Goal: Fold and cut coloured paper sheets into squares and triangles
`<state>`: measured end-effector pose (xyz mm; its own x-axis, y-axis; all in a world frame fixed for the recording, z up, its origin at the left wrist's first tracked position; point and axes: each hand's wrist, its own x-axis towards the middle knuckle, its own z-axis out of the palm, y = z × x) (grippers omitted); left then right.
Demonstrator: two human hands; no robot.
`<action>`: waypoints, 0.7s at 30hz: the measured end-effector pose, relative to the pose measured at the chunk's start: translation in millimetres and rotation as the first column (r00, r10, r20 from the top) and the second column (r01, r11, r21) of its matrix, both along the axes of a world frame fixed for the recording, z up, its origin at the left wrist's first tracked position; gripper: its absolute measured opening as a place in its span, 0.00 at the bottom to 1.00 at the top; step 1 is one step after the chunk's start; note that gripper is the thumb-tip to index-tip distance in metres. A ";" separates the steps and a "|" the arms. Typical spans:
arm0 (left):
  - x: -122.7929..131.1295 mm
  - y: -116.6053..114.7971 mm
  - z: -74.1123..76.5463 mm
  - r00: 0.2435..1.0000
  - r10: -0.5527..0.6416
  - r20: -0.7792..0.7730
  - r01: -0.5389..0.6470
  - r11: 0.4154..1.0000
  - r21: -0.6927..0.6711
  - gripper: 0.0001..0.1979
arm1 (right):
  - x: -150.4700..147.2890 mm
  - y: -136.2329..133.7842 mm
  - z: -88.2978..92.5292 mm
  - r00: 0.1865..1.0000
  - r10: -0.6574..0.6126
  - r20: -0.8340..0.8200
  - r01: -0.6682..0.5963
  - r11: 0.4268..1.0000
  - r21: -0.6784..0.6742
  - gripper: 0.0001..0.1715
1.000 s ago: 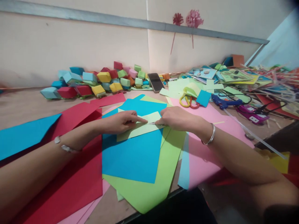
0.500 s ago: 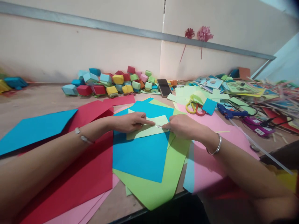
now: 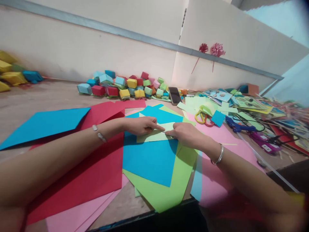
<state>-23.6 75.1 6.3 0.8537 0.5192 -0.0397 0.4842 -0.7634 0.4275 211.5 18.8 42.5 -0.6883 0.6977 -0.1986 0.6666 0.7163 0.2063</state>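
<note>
A pale green paper strip (image 3: 147,138) lies on a blue sheet (image 3: 151,161). My left hand (image 3: 143,125) rests on the strip, its index finger stretched out and pressed down while the other fingers curl under. From the right, my right hand (image 3: 184,133) pinches a thin silver metal tool (image 3: 163,132) against the strip, close to my left fingertip. Most of that tool is hidden by the fingers, so its kind is unclear. Beneath the blue sheet spreads a larger green sheet (image 3: 164,196).
Red sheets (image 3: 96,174) lie left, pink sheets (image 3: 217,180) right. Folded paper boxes (image 3: 131,83) and a phone (image 3: 174,95) line the back. Scissors (image 3: 200,118), a blue glue gun (image 3: 238,125) and a purple power strip (image 3: 264,141) sit on the right. The table's front edge (image 3: 135,222) is near.
The camera view has shifted, so the scene sits further right. Both hands stay at the pale green strip; the right hand's fingers and tool have come slightly nearer the left fingertip.
</note>
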 end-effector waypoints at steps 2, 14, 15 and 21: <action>-0.4 -0.3 0.5 1.000 0.006 -0.009 -0.006 1.000 0.014 0.23 | -7.8 -2.4 3.0 1.000 -0.004 0.015 0.004 1.000 -0.019 0.17; -0.2 -0.5 3.3 0.999 -0.013 -0.052 0.016 0.998 0.058 0.23 | -35.6 -5.9 -0.9 0.999 0.029 -0.013 -0.030 0.999 -0.030 0.16; -1.9 -0.4 5.9 0.999 -0.014 -0.048 0.016 0.999 0.040 0.24 | -36.4 -6.0 -0.3 1.000 0.025 -0.005 -0.025 0.999 -0.029 0.16; -16.8 3.7 23.4 0.996 -0.030 -0.087 0.038 0.995 0.093 0.17 | -37.7 -6.6 2.2 0.999 0.013 0.047 -0.012 1.000 -0.014 0.16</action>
<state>-40.3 78.7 29.7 0.8663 0.4952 -0.0655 0.4892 -0.8147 0.3113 173.7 12.1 44.7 -0.6866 0.6862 -0.2403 0.6476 0.7274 0.2269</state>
